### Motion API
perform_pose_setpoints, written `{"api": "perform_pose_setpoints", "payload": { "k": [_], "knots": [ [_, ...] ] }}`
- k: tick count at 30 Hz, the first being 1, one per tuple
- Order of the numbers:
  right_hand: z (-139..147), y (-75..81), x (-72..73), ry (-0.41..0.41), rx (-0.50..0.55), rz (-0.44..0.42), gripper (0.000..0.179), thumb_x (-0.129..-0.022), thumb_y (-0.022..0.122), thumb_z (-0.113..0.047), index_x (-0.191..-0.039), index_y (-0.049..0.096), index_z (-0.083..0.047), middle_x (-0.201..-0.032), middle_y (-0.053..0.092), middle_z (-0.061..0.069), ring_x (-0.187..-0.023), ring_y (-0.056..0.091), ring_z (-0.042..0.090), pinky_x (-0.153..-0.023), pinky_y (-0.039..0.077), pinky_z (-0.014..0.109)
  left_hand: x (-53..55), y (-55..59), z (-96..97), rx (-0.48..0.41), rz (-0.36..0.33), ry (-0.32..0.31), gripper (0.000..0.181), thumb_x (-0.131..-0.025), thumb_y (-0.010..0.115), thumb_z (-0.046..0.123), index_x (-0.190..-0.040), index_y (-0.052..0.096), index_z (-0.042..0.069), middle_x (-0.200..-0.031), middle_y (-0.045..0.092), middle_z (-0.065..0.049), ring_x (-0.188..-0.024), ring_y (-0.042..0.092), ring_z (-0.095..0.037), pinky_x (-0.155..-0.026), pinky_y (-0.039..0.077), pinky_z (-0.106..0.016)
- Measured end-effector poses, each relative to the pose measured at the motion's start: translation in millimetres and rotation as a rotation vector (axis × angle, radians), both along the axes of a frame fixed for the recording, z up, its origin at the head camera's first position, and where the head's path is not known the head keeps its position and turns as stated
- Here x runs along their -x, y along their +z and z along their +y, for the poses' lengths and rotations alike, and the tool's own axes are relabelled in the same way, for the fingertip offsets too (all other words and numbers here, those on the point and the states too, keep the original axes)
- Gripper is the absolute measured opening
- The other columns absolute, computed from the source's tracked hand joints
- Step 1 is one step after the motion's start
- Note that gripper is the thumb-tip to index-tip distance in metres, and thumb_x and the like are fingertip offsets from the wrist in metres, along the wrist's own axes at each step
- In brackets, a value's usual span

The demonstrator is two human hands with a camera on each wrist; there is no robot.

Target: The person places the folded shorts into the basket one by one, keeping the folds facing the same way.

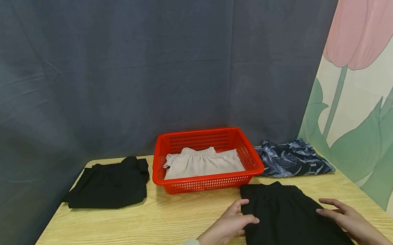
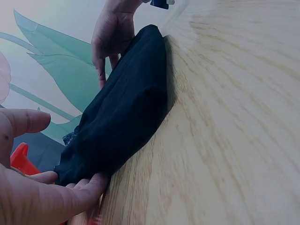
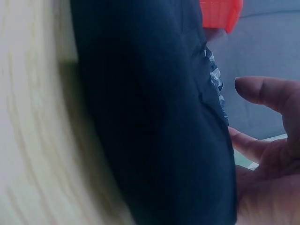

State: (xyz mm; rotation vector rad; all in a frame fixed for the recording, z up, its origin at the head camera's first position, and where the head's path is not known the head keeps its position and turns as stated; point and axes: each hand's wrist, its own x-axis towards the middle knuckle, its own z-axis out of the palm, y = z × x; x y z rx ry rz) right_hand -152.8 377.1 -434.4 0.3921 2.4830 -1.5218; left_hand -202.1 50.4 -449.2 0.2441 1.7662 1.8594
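Black elastic-waist shorts (image 1: 284,217) lie flat near the front right of the table, gathered waistband away from me. My left hand (image 1: 228,226) is at their left edge, fingertips right at the cloth; in the left wrist view its thumb (image 2: 30,121) stands raised off the fabric. Along the opposite edge is my right hand (image 1: 351,220), fingers spread and relaxed. In the right wrist view, its fingers (image 3: 251,145) lie beside the side of the black shorts (image 3: 154,117), thumb lifted away. Neither hand pinches the cloth.
Behind the shorts stands a red plastic basket (image 1: 207,183) holding a folded beige garment (image 1: 202,163). A folded black garment (image 1: 110,185) lies at the back left, a dark patterned one (image 1: 291,158) right of the basket. A grey curtain (image 1: 131,65) and a painted wall (image 1: 367,119) border the table.
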Motion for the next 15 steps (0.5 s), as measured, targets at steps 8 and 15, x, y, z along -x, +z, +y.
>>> {"api": "perform_pose_setpoints", "payload": {
  "k": [8, 15],
  "knots": [
    [-3.1, -1.5, -0.9, 0.024, 0.029, 0.05, 0.069, -0.097, 0.059, -0.027, -0.145, 0.023, 0.009, -0.111, 0.061, 0.019, -0.095, 0.063, 0.031, -0.077, 0.052, 0.042, 1.3, 1.3, 3.9, -0.003, -0.003, -0.012, 0.059, -0.08, 0.072, 0.004, -0.134, 0.05, 0.015, -0.128, 0.044, -0.015, -0.109, 0.049, -0.03, -0.091, 0.042, -0.059],
    [-0.7, -5.0, -2.1, 0.069, 0.058, 0.059, 0.058, -0.095, 0.062, -0.025, -0.146, 0.039, -0.012, -0.119, 0.058, 0.021, -0.098, 0.061, 0.031, -0.078, 0.052, 0.043, 1.0, -1.2, 8.6, -0.059, -0.018, -0.009, 0.059, -0.08, 0.069, 0.001, -0.135, 0.049, 0.012, -0.131, 0.043, -0.018, -0.115, 0.048, -0.034, -0.095, 0.036, -0.064]
  ]
}}
